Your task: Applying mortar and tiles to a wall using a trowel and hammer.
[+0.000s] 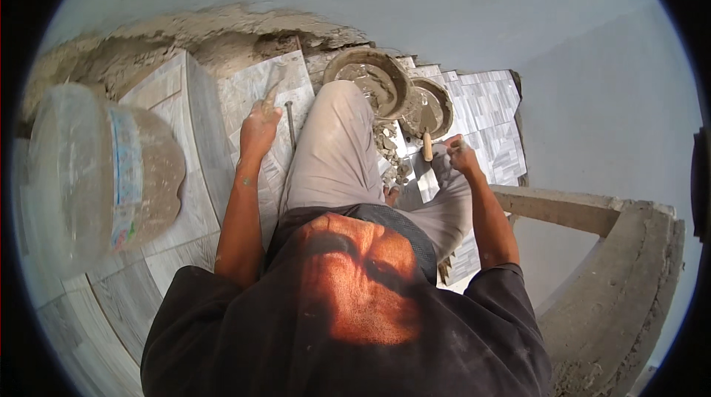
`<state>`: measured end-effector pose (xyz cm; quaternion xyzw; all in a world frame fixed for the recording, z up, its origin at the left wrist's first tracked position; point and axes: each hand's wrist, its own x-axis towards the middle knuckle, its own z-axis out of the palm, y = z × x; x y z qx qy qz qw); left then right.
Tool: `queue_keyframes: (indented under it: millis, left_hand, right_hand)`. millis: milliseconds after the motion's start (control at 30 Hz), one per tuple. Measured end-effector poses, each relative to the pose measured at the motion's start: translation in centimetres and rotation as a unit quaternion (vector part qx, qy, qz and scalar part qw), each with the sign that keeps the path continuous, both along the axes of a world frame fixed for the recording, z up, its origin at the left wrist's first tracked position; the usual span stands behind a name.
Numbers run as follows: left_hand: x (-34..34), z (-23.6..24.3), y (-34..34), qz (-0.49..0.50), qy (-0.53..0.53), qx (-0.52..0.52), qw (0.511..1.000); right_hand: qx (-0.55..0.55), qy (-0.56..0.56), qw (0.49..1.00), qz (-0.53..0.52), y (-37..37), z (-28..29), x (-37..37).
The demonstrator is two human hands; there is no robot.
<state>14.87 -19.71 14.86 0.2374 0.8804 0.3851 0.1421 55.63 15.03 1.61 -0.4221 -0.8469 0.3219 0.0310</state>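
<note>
My left hand (259, 132) is closed over the pale tiled surface, around something slim and mortar-coloured that I cannot make out. Beside it lies a thin metal rod (290, 124) with a round head. My right hand (462, 156) is curled closed at my right knee; whatever it may hold is hidden. Just left of it, a wooden-handled trowel (427, 147) rests in a small bowl (447, 109) of wet mortar. A larger round tub (404, 80), also with grey mortar inside, stands against that bowl, beyond my left knee.
A big clear plastic jug (70, 175) with a blue label stands at the left on wood-look tiles (126, 286). Mortar crumbs (386, 147) lie below the tubs. Rough, broken plaster (215, 34) runs along the wall base. A concrete frame (622, 278) rises at the right.
</note>
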Motion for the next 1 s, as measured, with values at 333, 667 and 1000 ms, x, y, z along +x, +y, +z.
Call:
queue_keyframes:
  millis: [333, 667, 1000]
  left_hand:
    - [-3.5, -8.4, -0.8, 0.065, 0.027, -0.269, 0.960]
    - [-4.1, -10.3, -3.3, 0.077, 0.072, -0.309, 0.945]
    - [-3.4, -10.8, -3.6, 0.044, 0.120, -0.362, 0.923]
  right_hand:
    - [0.020, -0.185, 0.976, 0.113, 1.1, -11.1, -1.7]
    - [-0.056, -0.157, 0.984, -0.066, 1.1, -17.6, -5.3]
    - [0.010, -0.188, 0.980, 0.067, 5.4, -17.5, -5.4]
